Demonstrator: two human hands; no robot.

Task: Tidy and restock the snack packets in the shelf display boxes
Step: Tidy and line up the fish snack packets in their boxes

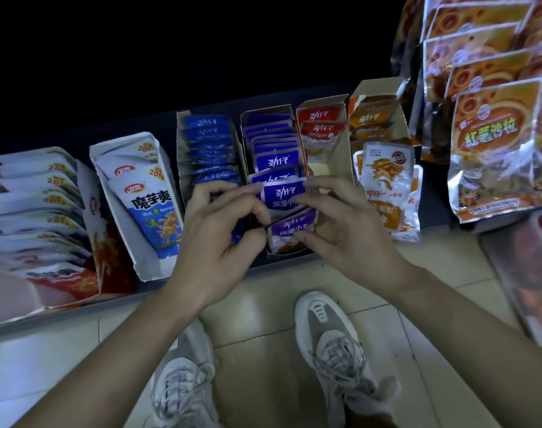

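A row of open cardboard display boxes stands on a low shelf. The purple packet box [244, 125] is full of purple snack packets. Both hands meet at its front. My left hand [220, 230] pinches the left edge of the front purple packet [283, 194]. My right hand [340, 223] pinches its right edge, fingers curled over a second purple packet [289, 230] below it. To the left stands the blue packet box [180, 140], to the right the red packet box [340, 143], which is only partly filled.
An orange packet box [401, 118] with a pale packet [387, 186] leaning at its front is on the right. White packet boxes [121, 211] line the left. Large orange bags [492, 143] hang at the right. Tiled floor and my two shoes [328, 341] lie below.
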